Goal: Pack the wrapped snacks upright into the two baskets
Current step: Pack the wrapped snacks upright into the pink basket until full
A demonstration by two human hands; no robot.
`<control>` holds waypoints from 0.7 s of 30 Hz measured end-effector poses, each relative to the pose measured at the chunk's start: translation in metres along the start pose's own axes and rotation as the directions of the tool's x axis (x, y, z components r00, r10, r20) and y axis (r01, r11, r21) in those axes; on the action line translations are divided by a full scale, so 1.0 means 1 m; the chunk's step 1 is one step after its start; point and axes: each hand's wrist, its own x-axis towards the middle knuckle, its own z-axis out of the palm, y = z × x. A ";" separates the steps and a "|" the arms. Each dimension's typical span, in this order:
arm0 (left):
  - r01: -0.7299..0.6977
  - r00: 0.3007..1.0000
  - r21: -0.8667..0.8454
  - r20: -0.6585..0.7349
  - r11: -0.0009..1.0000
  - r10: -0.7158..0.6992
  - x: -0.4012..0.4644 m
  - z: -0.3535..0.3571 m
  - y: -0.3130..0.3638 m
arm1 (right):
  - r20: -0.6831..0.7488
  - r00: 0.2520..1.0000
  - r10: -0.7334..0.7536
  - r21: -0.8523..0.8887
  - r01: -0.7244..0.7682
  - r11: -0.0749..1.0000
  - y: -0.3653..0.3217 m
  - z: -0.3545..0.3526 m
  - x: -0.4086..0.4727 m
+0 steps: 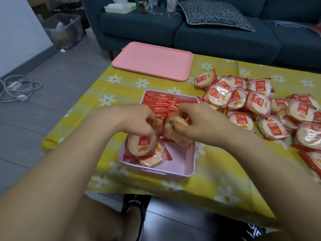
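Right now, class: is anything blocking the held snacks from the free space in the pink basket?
Partly. Snacks lying flat cover the near-left floor of the pink basket; the near-right floor is bare. The left hand and right hand each grip a snack just above it.

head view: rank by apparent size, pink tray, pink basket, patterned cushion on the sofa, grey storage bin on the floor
1-3. pink tray, pink basket, patterned cushion: too close to rank; the basket is nearest and partly hidden by hands.
4. grey storage bin, clearly smallest as seen.

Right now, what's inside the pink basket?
Snacks standing in rows at the far end, two leaning at the near left. Both hands cover the middle.
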 end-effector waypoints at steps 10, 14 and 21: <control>-0.176 0.916 -0.185 -0.391 0.967 0.092 0.003 -0.006 -0.017 | 0.107 0.980 0.170 0.173 -0.186 0.967 -0.007 0.004 0.001; -0.214 0.887 -0.270 -0.457 0.939 0.070 0.002 -0.008 -0.019 | 0.143 0.960 0.240 0.251 -0.270 0.930 -0.005 0.002 0.004; -0.210 0.919 -0.211 -0.376 0.955 0.119 -0.005 -0.011 -0.019 | 0.436 0.893 0.116 0.588 -0.379 0.714 -0.005 -0.023 -0.008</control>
